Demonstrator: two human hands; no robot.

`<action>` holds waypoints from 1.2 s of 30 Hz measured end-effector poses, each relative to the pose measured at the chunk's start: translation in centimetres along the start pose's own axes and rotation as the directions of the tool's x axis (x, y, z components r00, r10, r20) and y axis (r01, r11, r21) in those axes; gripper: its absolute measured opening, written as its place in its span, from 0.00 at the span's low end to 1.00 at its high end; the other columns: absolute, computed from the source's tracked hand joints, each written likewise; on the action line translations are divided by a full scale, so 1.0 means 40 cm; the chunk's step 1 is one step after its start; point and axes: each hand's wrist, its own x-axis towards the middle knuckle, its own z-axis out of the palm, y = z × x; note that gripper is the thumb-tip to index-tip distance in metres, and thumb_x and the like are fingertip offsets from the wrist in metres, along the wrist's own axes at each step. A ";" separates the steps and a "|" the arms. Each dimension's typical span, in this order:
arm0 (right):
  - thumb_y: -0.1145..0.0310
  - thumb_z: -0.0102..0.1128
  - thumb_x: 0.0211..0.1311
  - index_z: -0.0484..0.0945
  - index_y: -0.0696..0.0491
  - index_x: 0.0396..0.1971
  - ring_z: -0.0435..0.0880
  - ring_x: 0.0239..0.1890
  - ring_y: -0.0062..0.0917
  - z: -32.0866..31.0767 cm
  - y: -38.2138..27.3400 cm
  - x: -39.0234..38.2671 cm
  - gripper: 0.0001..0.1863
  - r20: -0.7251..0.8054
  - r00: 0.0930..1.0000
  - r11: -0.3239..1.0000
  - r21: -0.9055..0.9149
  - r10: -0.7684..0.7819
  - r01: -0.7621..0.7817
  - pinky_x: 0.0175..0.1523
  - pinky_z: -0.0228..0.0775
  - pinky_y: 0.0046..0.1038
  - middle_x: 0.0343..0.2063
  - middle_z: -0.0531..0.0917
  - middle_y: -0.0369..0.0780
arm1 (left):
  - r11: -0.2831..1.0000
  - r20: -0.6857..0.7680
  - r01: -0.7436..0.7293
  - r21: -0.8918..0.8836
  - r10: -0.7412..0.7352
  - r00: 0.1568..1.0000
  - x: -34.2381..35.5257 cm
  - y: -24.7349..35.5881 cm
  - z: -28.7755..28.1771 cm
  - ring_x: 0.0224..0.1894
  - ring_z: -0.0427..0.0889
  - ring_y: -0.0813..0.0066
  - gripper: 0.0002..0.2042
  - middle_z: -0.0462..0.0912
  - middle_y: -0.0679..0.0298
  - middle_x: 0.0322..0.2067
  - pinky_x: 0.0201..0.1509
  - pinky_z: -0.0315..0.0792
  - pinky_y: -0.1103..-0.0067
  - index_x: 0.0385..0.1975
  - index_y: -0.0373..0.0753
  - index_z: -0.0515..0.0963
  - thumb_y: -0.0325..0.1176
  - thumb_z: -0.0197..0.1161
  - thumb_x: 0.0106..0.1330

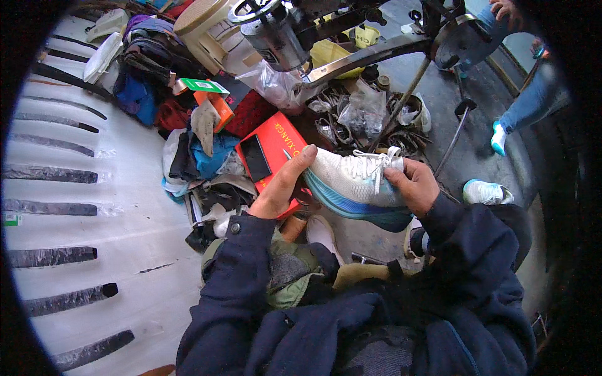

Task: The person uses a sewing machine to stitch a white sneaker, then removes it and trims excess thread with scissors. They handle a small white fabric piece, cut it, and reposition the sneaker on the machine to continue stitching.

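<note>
A white knit sneaker (346,185) with white laces and a blue sole is held crosswise in front of me. My left hand (282,188) is closed on its toe end, thumb raised along the tip; a thin pointed piece shows beside the thumb, too small to name. My right hand (417,185) grips the heel end near the collar and laces. Behind the sneaker lies a red box (276,135) with a dark rectangle on it. A second white and blue sneaker (486,193) stands on the floor at the right.
A metal machine (282,44) overhangs the back. Heaped bags, cloths (207,150) and scraps (351,119) cover the middle floor. A pale panel with dark strips (125,232) spans the left. Another person's hand (501,12) and jean-clad leg (530,100) are at top right.
</note>
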 end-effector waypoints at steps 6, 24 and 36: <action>0.64 0.59 0.71 0.84 0.62 0.44 0.81 0.37 0.16 -0.006 0.011 0.009 0.15 0.126 0.967 0.943 0.226 0.222 -0.246 0.47 0.73 0.24 0.36 0.87 0.35 | 1.000 0.031 -0.016 0.020 0.016 0.999 0.024 -0.022 -0.015 0.51 0.80 0.73 0.26 0.83 0.61 0.49 0.61 0.68 0.76 0.51 0.34 0.78 0.54 0.53 0.74; 0.47 0.62 0.62 0.66 0.60 0.66 0.74 0.64 0.45 0.108 0.050 -0.090 0.40 0.197 0.969 0.193 0.955 0.148 -0.224 0.71 0.60 0.48 0.62 0.75 0.50 | 0.993 0.092 0.106 0.059 -0.111 0.990 0.113 0.048 0.112 0.49 0.80 0.76 0.27 0.81 0.64 0.51 0.58 0.70 0.78 0.56 0.37 0.76 0.56 0.55 0.72; 0.53 0.56 0.63 0.72 0.61 0.61 0.78 0.59 0.45 0.046 0.049 -0.111 0.32 0.129 0.985 0.158 0.977 0.112 -0.146 0.69 0.64 0.47 0.58 0.79 0.50 | 0.991 0.150 0.051 0.124 -0.070 0.986 0.183 0.011 0.174 0.33 0.79 0.81 0.26 0.83 0.66 0.35 0.40 0.73 0.81 0.42 0.35 0.80 0.57 0.51 0.74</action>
